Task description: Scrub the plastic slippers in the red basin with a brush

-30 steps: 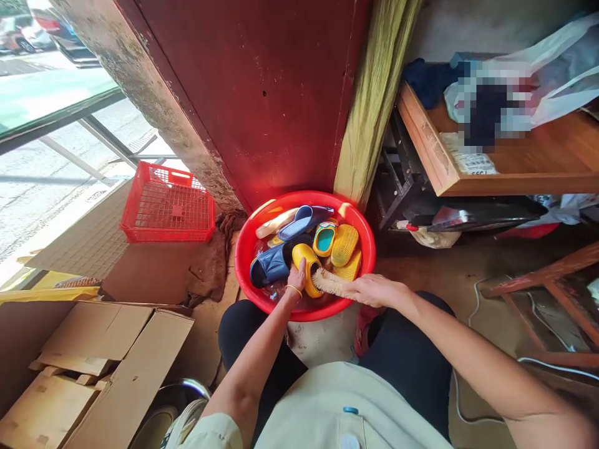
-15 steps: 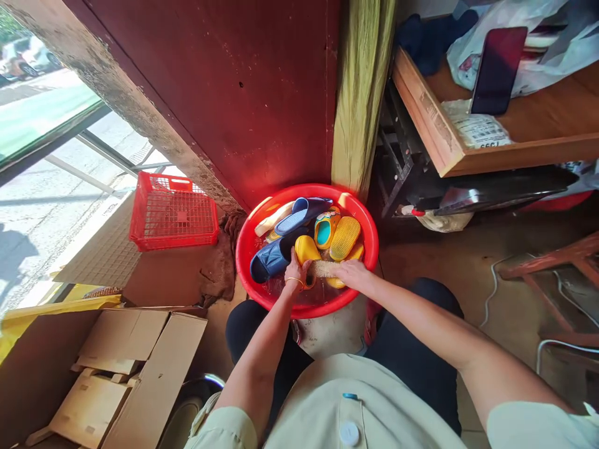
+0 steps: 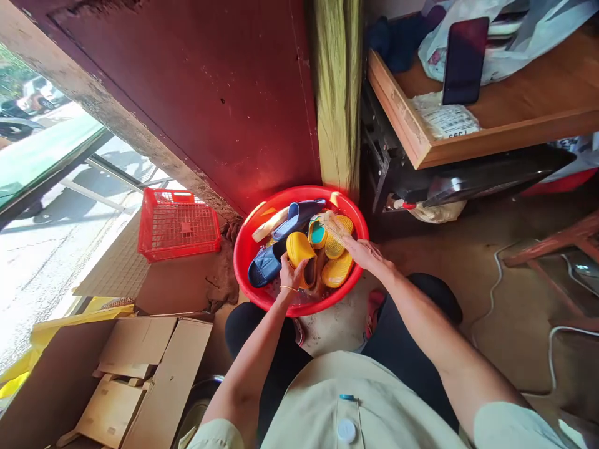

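A red basin [image 3: 239, 262] holds several wet slippers and clogs in water between my knees. My left hand [image 3: 289, 275] grips a yellow clog [image 3: 299, 248], toe up and opening towards me. In my right hand [image 3: 369, 255], at the basin's right rim, is a scrubbing brush [image 3: 335, 227] with pale bristles, raised over the other clogs. Below the brush lie a yellow clog with a teal inside [image 3: 317, 233], a yellow sole [image 3: 339, 244] and another yellow clog [image 3: 337, 270]. Dark blue slippers [image 3: 264, 267] rest at the left, with a lighter blue slipper [image 3: 292, 221] behind.
A red plastic crate [image 3: 180, 227] stands left of the basin, near an open cardboard box [image 3: 180, 374]. Behind the basin are a dark red panel [image 3: 224, 93] and a yellowish cloth [image 3: 339, 106]. A wooden drawer [image 3: 505, 134] with a phone [image 3: 465, 60] juts out at the right.
My right hand has lifted the brush up and away from the clog in my left hand. That clog is now tilted up more, and the view has shifted slightly.
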